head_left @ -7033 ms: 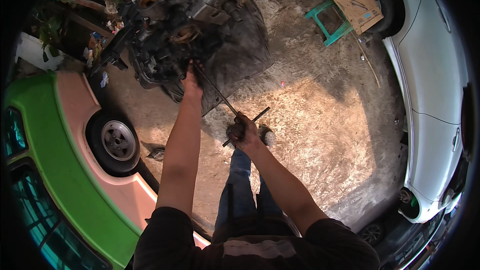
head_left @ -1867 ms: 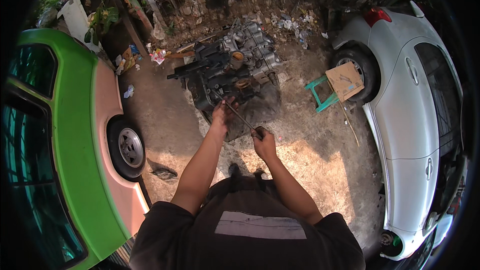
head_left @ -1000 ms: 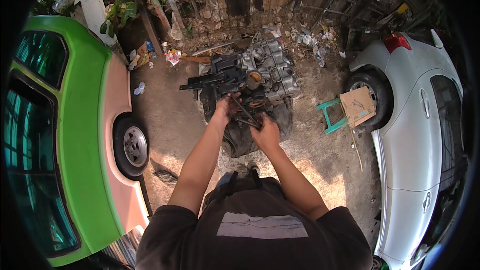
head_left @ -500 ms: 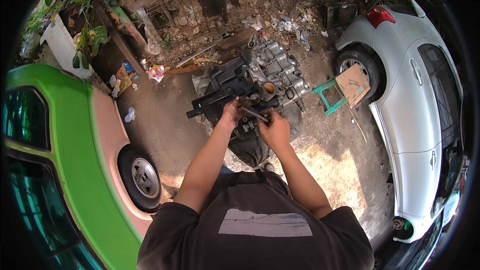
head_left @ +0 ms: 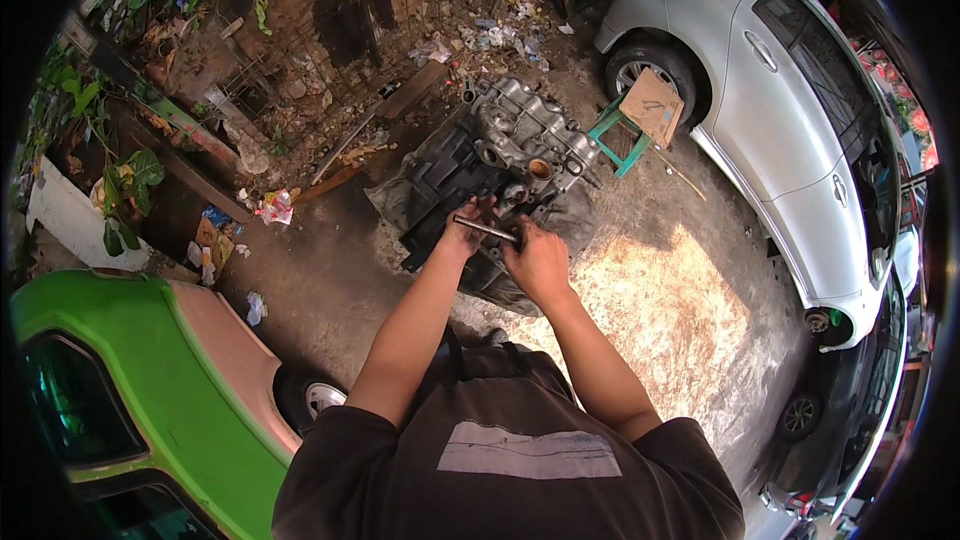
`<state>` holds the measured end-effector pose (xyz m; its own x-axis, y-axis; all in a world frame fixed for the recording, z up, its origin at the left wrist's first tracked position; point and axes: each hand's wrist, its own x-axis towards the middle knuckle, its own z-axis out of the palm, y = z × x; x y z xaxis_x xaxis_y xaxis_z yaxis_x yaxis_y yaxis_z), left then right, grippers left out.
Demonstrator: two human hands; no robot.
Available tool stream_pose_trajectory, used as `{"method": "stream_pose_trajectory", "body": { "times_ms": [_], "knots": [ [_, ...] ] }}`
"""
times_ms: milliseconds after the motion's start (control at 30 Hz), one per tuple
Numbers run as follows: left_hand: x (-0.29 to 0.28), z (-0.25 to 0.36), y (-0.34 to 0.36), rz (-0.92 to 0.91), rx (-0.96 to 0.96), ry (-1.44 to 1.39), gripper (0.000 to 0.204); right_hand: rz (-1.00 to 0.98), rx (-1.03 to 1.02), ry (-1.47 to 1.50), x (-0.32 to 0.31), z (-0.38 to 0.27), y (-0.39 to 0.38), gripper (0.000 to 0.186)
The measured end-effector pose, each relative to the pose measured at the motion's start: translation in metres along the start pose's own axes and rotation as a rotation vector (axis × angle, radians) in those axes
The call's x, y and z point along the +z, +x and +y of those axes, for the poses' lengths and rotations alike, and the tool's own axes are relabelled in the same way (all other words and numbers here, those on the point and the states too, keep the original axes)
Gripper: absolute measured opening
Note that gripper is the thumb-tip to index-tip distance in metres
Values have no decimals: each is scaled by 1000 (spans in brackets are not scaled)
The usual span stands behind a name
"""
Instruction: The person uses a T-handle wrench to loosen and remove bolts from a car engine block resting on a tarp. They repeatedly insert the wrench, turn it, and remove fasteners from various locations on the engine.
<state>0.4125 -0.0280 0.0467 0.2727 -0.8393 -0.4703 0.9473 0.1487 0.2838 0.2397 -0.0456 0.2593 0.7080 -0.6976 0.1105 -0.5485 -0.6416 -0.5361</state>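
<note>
Head | metal rod (head_left: 488, 229) near-crosswise, left end angled forward | right hand (head_left: 541, 262) gripping it | left hand (head_left: 459, 237): grip unclear

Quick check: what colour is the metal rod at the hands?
The rod is dull metallic grey; the head view shows it best.

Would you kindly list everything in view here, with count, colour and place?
Engine: 1, grey and black, centre
Rod: 1, metal grey, at the hands
Stool: 1, green, upper right
Cardboard: 1, brown, on the stool
Stick: 1, tan, by the stool
Green car: 1, green and pink, lower left
Silver car: 1, silver, right
Dark car: 1, black, lower right
Litter: many, mixed, top and left
Planks: several, brown, upper left
Plants: several, green, upper left
Panel: 1, white, left
Shirt: 1, black, grey patch, bottom
Left hand: 1, bare, by the rod
Right hand: 1, bare, on the rod
</note>
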Motion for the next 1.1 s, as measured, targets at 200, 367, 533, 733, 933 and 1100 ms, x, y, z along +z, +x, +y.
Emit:
{"method": "stream_pose_trajectory", "body": {
  "times_ms": [200, 367, 533, 733, 933, 1100],
  "knots": [
    [-11, 17, -6, 31, -20, 47, 20, 15, 15, -31, 21, -17, -1, 31],
    [-19, 35, -9, -25, -95, 183, 19, 16, 100, -93, 49, -41, -13, 34],
    [-39, 64, 2, -113, -274, 220, 20, 126, 203, -109, 83, -84, -16, 34],
    [-57, 84, 30, -170, -564, 186, 36, 201, 318, -172, 125, -137, -16, 33],
    [-45, 102, 11, -172, -550, 428, 36, 237, 390, -241, 141, -158, -13, 31],
    [-35, 124, -10, -191, -572, 562, 22, 262, 410, -250, 148, -168, -6, 30]
  ]
}}
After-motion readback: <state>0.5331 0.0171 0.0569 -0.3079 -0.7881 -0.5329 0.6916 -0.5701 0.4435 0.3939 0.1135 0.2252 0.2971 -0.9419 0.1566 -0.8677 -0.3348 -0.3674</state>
